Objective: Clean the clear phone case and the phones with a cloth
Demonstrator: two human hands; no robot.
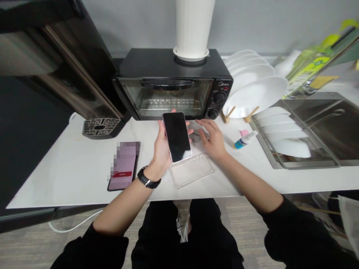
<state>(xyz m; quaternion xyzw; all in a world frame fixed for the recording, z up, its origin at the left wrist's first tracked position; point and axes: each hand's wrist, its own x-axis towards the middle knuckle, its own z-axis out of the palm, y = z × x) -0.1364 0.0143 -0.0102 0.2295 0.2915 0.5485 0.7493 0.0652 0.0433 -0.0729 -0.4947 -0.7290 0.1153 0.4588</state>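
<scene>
A smartphone [177, 137] with a dark screen rests face up in my left hand [162, 149], whose fingers wrap round it from beneath. My right hand [212, 139] is just right of the phone, fingers apart and slightly bent, holding nothing that I can see. Below the phone, a clear phone case [193, 172] lies on the white counter [157, 192]. To the right of my right hand stand or lie a small white spray bottle [244, 140] with a blue label and a pink piece [244, 132] beside it.
Behind my hands is a black toaster oven [168, 67] bearing a white pot [194, 30]. A second phone [125, 166] with a lit screen lies at left, near a dispenser's drip tray [99, 127]. Plates [256, 91] in a rack and a sink [331, 149] with bowls [288, 130] are at right.
</scene>
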